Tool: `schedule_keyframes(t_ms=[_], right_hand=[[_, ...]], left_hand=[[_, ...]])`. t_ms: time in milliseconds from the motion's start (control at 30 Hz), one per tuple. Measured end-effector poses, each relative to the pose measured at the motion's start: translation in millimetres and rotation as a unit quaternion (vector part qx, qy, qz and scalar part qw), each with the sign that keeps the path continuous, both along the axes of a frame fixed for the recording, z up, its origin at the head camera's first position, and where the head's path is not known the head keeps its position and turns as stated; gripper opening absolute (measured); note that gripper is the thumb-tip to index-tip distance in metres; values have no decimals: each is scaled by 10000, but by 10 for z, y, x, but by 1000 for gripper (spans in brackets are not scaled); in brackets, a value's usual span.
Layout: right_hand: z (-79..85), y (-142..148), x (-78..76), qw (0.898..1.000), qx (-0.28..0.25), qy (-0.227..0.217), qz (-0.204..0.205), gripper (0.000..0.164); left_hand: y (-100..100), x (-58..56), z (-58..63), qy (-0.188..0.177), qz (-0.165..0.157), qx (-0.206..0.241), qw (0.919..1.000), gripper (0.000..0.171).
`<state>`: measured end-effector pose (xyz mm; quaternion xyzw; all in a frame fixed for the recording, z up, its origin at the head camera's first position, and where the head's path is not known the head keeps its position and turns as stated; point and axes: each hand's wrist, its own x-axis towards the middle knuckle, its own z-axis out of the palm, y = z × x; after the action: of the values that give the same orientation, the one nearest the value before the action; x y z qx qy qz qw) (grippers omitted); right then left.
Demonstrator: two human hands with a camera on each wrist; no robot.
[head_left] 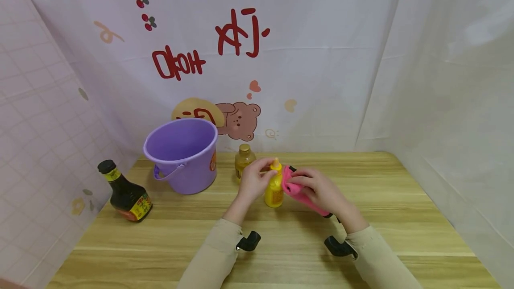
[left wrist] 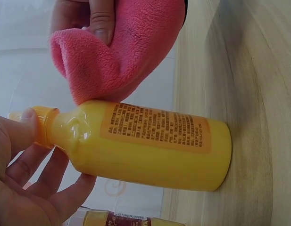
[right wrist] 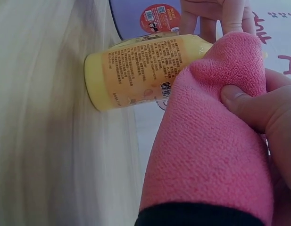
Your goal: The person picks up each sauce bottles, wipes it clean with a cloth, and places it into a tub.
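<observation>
A yellow squeeze bottle (head_left: pixel 274 193) with an orange printed label stands upright on the table. My left hand (head_left: pixel 254 181) grips it by the cap and neck, the thumb on the orange cap (left wrist: pixel 44 123) and the other fingers around the far side. In my right hand (head_left: pixel 319 191) is a pink fleecy cloth (right wrist: pixel 206 136) with a black edge, pinched between thumb and fingers. The bunched end of the cloth touches the bottle's shoulder in the left wrist view. Its longer part hangs down toward the table on the right.
Behind the left hand stands a clear bottle (head_left: pixel 243 160) with a gold cap and amber contents. A purple bucket (head_left: pixel 192 177) is at the back left, and a dark sauce bottle (head_left: pixel 129 197) stands farther left. White printed curtains (head_left: pixel 313 92) border the wooden table (head_left: pixel 281 253).
</observation>
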<state>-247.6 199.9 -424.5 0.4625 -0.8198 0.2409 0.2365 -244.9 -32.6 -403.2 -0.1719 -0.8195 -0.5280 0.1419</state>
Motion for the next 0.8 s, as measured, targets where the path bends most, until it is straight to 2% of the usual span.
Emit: schedule_keyframes(t_ms=[300, 633, 800], right_hand=[[-55, 39, 19, 10000, -5, -75, 17, 42], [-130, 14, 40, 9992, 250, -295, -48, 41], [-177, -4, 42, 9977, 518, -422, -127, 38]], left_hand=[[15, -16, -6, 12, -8, 28, 10000, 27], [19, -1, 16, -99, -9, 51, 9999, 28], [14, -11, 5, -18, -33, 59, 10000, 28]])
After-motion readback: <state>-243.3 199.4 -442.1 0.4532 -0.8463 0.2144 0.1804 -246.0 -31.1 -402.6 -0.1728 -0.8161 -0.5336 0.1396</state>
